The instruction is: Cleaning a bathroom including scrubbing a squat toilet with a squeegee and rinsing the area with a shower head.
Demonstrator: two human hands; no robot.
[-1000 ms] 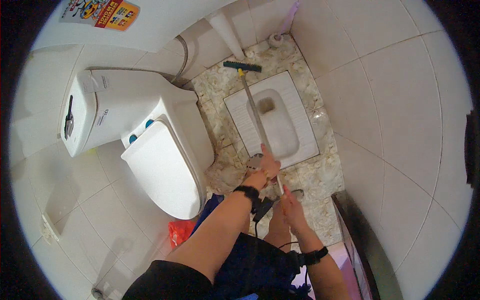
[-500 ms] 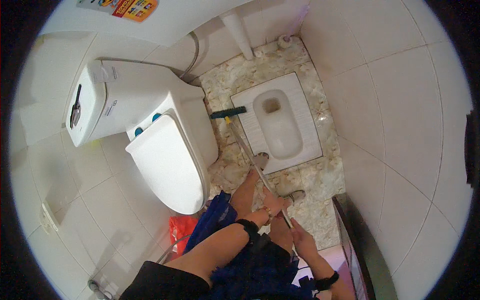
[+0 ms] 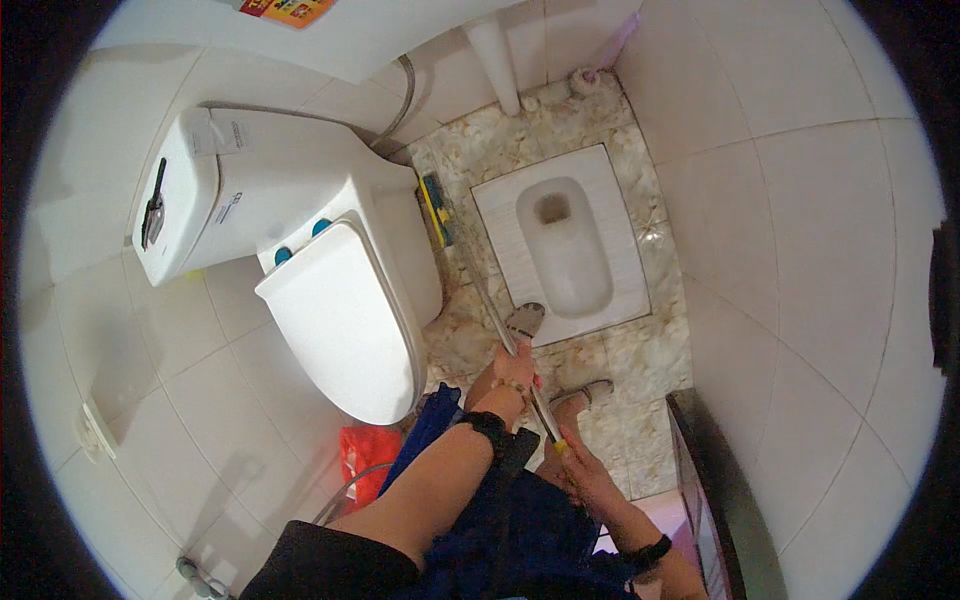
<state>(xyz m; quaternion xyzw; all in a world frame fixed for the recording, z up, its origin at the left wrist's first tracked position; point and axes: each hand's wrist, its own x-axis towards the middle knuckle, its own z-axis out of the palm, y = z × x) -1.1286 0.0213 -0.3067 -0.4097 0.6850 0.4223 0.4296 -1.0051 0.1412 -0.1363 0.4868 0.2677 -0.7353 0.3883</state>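
Note:
A long-handled floor brush (image 3: pixel 495 313) slants across the floor, its pale pole running from my hands toward the toilet. Its green-and-yellow head (image 3: pixel 437 210) is beside the base of the white toilet (image 3: pixel 345 320). My left hand (image 3: pixel 515 368) is wrapped round the middle of the pole. Lower down, my right hand (image 3: pixel 580 465) grips the pole by a yellow section near its end. The white squat pan (image 3: pixel 564 250) lies in the floor to the right of the brush.
A red plastic bag (image 3: pixel 370 460) lies below the toilet. A white pipe (image 3: pixel 492 65) and a purple-handled brush (image 3: pixel 612 48) are by the back wall. Tiled wall (image 3: pixel 800 250) rises at right, above a dark-edged panel (image 3: pixel 705 480). My sandalled foot (image 3: pixel 525 320) is beside the pan.
The brush head has moved left off the squat pan's edge and turned along the toilet base, showing its yellow side. Both hands have moved slightly up and left with the pole.

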